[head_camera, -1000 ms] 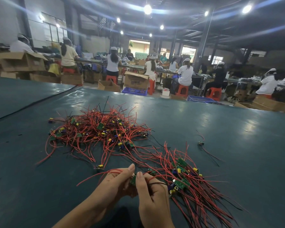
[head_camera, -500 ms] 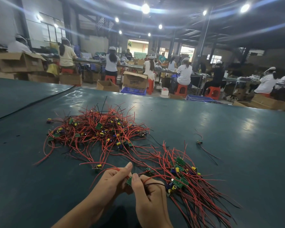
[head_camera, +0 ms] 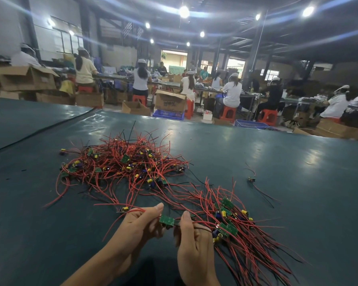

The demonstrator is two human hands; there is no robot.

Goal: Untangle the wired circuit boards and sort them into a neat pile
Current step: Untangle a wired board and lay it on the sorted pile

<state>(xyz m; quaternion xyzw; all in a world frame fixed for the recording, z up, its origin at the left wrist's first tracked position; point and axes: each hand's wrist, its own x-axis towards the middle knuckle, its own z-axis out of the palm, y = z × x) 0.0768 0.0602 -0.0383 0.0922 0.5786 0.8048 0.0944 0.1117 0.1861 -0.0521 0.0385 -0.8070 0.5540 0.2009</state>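
**While one circuit board (head_camera: 166, 220) is pinched between two hands**

Where the board sits nearest the camera, the left hand (head_camera: 139, 223) grips its left end, fingers curled under and thumb stretched along the top. A red wire runs out past that thumb. The right hand (head_camera: 194, 244) pinches the board's right end and the leads there, thumb up, fingers curled. The board is held over the dark green table (head_camera: 287, 157).

- Right of the board, beside the right hand: sorted pile (head_camera: 227, 228), boards bunched together, red and black leads fanned toward the near right.
- Beyond the board, to its left: tangled heap (head_camera: 122, 168), wires running every way.
- Far right of the board, apart from both piles: stray board (head_camera: 252, 178) with its leads.
- Well behind the board: workers (head_camera: 232, 93) seated on red stools (head_camera: 228, 113), and cardboard boxes (head_camera: 170, 101).
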